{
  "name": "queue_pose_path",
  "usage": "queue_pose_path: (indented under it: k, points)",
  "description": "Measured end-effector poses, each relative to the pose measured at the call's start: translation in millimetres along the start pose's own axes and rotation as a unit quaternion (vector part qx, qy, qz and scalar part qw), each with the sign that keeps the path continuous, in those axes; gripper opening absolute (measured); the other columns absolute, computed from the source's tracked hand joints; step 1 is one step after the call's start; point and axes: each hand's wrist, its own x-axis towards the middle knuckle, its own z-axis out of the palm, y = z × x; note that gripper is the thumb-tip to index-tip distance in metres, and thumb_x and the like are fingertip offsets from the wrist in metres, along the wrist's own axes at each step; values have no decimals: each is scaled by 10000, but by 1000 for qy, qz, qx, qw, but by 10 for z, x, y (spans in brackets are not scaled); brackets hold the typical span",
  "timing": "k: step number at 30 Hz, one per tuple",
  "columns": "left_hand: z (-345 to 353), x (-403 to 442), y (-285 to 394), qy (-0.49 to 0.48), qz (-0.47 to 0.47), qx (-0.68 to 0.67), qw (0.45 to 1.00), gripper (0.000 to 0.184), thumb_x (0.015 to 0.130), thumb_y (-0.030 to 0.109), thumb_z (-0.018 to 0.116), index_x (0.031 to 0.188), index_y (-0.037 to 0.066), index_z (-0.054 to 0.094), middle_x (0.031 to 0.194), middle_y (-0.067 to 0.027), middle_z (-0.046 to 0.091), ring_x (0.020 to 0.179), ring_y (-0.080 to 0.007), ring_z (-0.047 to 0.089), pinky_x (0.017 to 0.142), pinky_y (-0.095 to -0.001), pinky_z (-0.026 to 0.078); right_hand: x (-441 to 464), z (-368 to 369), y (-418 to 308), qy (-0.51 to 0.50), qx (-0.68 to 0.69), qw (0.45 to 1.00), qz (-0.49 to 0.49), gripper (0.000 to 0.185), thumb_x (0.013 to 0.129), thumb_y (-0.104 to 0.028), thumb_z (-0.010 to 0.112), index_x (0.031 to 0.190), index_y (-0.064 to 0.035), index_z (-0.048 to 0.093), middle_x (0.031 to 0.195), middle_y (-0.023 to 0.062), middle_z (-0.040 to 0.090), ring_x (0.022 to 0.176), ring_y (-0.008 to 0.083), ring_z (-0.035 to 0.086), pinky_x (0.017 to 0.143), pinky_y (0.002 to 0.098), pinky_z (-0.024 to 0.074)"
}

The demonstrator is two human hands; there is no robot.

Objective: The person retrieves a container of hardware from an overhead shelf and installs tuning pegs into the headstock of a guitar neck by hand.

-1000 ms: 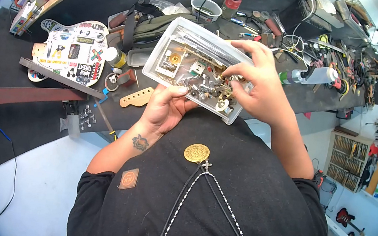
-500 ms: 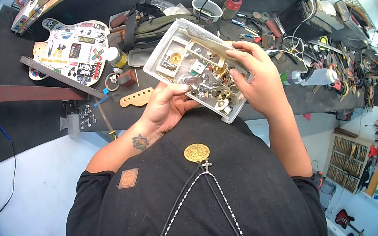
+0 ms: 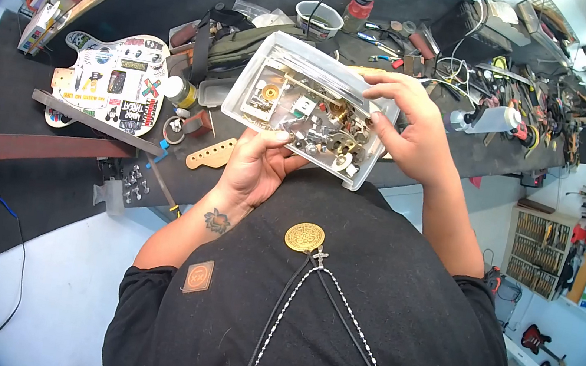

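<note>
A clear plastic box (image 3: pixel 242 98) full of small metal parts is tilted in front of my chest. My left hand (image 3: pixel 259 167) grips its near edge, thumb over the rim and fingers underneath. At the box's right end is my right hand (image 3: pixel 407 124), its fingers apart and curved over the rim, with nothing visible between them. Inside the box lie a gold round part (image 3: pixel 270 92), a small white-and-green piece (image 3: pixel 304 105) and a heap of silver and brass hardware (image 3: pixel 336 140).
A stickered guitar body (image 3: pixel 108 82) lies on the dark bench at left, near a wooden headstock (image 3: pixel 211 153) and a long metal bar (image 3: pixel 96 120). Behind the box are a green bag (image 3: pixel 241 45) and a white tub (image 3: pixel 319 19). Tools and a clear bottle (image 3: pixel 495 119) are at right.
My right hand has drawn back from the parts towards the box's right rim. The box has hardly moved, and my left hand keeps its hold.
</note>
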Motion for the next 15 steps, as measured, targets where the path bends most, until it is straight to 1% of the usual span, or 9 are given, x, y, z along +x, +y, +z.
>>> queue_pose_path:
  k: [1, 4, 7, 10, 13, 15]
  points:
    - [-3, 1, 2, 0, -1, -2, 1000, 618, 987, 48, 581, 1572, 1, 387, 1479, -194, 596, 1329, -313, 647, 1096, -528, 593, 1, -35, -23, 1, 5, 1000, 13, 335, 835, 27, 664, 1157, -56, 708, 1307, 116, 712, 1281, 339, 621, 1109, 455, 488]
    - [-29, 11, -15, -1, -3, -9, 1000, 617, 987, 56, 586, 1571, 3, 392, 1488, -195, 592, 1335, -316, 643, 1098, -534, 590, -77, -142, 48, -33, 13, 998, 53, 414, 797, 92, 612, 1181, -39, 694, 1364, 150, 672, 1315, 351, 610, 1162, 457, 436]
    - [-60, 9, -22, 0, -3, -21, 1000, 624, 984, 80, 595, 1572, 10, 396, 1503, -193, 587, 1344, -322, 637, 1106, -548, 582, -184, -211, 105, -59, 9, 996, 71, 510, 764, 96, 608, 1250, -49, 660, 1429, 157, 610, 1366, 337, 579, 1185, 447, 424]
    - [-48, 3, -29, 3, 0, -32, 999, 638, 982, 110, 599, 1579, 20, 393, 1519, -191, 582, 1352, -329, 633, 1114, -561, 573, -318, -198, 173, -69, 49, 993, 85, 592, 761, 54, 710, 1328, -81, 610, 1507, 143, 552, 1416, 310, 543, 1204, 443, 412]
    - [-36, 17, -19, -5, 11, -24, 1000, 664, 978, 133, 596, 1595, 24, 376, 1527, -191, 580, 1362, -338, 628, 1117, -571, 568, -425, -100, 225, -75, 127, 983, 107, 670, 745, 0, 840, 1350, -102, 572, 1546, 127, 510, 1437, 285, 520, 1217, 445, 403]
    - [-23, 32, 6, -19, 12, -21, 1000, 685, 971, 140, 595, 1605, 23, 361, 1527, -194, 580, 1373, -344, 621, 1117, -579, 565, -448, -19, 293, -58, 183, 977, 95, 662, 735, -36, 902, 1305, -107, 571, 1561, 131, 490, 1436, 275, 515, 1213, 445, 408]
